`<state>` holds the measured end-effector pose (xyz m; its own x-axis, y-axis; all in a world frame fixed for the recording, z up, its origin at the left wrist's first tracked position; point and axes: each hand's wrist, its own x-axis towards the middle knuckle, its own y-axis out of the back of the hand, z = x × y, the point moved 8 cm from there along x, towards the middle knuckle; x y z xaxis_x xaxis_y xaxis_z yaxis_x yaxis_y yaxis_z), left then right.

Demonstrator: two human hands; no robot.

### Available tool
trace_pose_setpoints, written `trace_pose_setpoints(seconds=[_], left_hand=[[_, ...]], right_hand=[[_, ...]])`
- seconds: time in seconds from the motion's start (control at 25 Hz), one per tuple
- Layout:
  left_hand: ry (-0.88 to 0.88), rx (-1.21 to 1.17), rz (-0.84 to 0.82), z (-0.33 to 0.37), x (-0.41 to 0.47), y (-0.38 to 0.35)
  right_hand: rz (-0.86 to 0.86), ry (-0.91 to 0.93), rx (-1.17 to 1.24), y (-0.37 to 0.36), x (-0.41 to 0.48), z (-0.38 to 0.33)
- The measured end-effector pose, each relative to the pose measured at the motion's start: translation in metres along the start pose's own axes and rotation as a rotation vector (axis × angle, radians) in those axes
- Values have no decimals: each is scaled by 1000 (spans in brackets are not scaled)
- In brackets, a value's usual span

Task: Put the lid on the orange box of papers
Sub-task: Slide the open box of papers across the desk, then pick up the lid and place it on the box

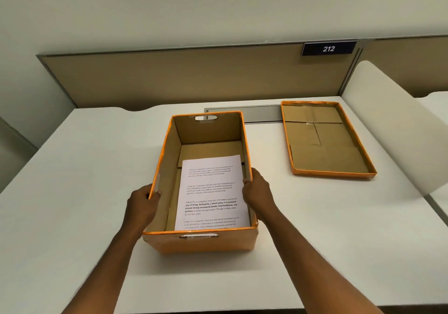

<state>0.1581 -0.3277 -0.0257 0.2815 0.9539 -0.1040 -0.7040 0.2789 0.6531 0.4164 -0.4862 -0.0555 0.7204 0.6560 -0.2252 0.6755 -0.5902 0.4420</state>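
Both hands grip the box [203,243] w/ papers [211,192] inside: left hand [143,204] curled on left wall, right hand [258,190] on right wall, prob. to steady it. Lid [327,139] lies upside down, far right on table [72,168], not held.

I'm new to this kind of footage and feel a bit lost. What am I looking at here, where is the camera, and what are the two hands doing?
There is no machine here. One camera sits on a person's head and looks down at their own bare hands. A white desk carries an open orange box with printed papers lying inside. The left hand grips the box's left wall and the right hand grips its right wall. The box's lid lies upside down on the desk, off to the right, untouched. A sign reading 212 hangs on the partition behind.
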Motion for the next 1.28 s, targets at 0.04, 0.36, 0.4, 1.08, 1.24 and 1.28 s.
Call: trace_pose_setpoints(seconds=[0.04, 0.36, 0.4, 1.08, 1.24, 1.28], left_hand=[[1, 15, 5, 0, -1, 0], [-114, 320, 189, 62, -20, 4], [-220, 269, 209, 89, -27, -3], [2, 97, -581, 239, 9, -338], [84, 73, -543, 237, 27, -374], [102, 76, -530, 235, 32, -381]], right_hand=[[-5, 5, 12, -1, -1, 2], [-47, -18, 60, 4, 5, 8], [-28, -31, 64, 10, 8, 11], [472, -254, -243, 261, 134, 133], [556, -319, -253, 304, 157, 157], [567, -327, -265, 310, 163, 162]])
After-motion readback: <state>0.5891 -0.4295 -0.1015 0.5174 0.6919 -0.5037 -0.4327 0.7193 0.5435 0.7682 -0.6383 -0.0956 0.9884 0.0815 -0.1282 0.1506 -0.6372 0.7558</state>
